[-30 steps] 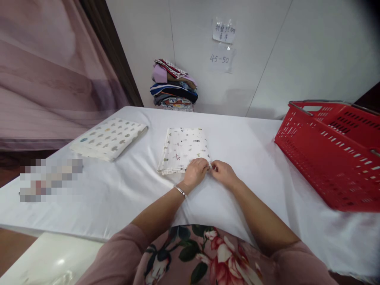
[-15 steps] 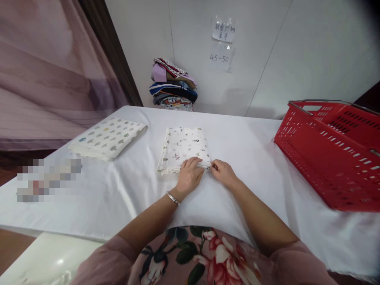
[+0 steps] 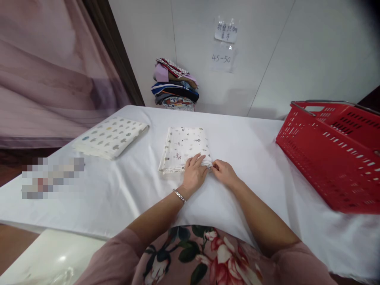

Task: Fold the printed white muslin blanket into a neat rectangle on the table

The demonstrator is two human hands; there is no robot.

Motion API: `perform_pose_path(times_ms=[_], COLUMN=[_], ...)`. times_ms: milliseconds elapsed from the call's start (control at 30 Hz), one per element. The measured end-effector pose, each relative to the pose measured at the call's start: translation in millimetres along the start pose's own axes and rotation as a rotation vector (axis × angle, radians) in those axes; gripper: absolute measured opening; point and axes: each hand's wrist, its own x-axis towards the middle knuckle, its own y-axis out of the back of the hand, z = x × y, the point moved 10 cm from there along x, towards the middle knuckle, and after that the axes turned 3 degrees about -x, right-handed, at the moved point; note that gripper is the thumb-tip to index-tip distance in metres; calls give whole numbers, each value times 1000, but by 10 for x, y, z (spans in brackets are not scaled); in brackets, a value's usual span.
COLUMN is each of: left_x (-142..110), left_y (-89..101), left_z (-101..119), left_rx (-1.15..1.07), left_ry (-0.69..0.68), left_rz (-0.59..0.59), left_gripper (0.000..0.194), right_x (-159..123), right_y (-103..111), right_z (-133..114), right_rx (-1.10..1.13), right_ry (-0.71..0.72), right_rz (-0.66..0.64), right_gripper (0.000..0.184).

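Note:
A folded white cloth (image 3: 185, 144) with small scattered prints lies on the table in the middle of the head view. At its near right corner, my left hand (image 3: 194, 172) rests with the fingers over the top and the thumb at the front edge, gripping the layers. My right hand (image 3: 225, 173) pinches the same corner from the right side, its fingertips close to my left thumb. Part of the near edge is hidden under my left hand.
Another folded cloth (image 3: 113, 136) with grey cloud-like prints lies to the left on the white-covered table (image 3: 246, 150). A red basket (image 3: 335, 166) stands at the right. Behind the table is a stack of folded fabrics (image 3: 176, 87). A blurred-out item (image 3: 53, 178) lies at the left edge.
My left hand has slid slightly right along the near edge, closer to the corner and my right hand. My right hand stays at the corner, and the view has shifted a little.

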Motion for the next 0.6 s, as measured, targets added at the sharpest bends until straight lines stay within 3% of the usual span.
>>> perform_pose_path(times_ms=[300, 600], left_x=[-18, 1], left_y=[-57, -44], left_z=[-29, -123], left_rx=[-19, -96], left_ry=[79, 165], left_rz=[-17, 59], left_gripper=[20, 24], right_x=[-5, 4], right_y=[8, 15], right_z=[-5, -17], right_rx=[22, 38], right_ry=[5, 11], right_rz=[14, 33], right_gripper=[6, 6])
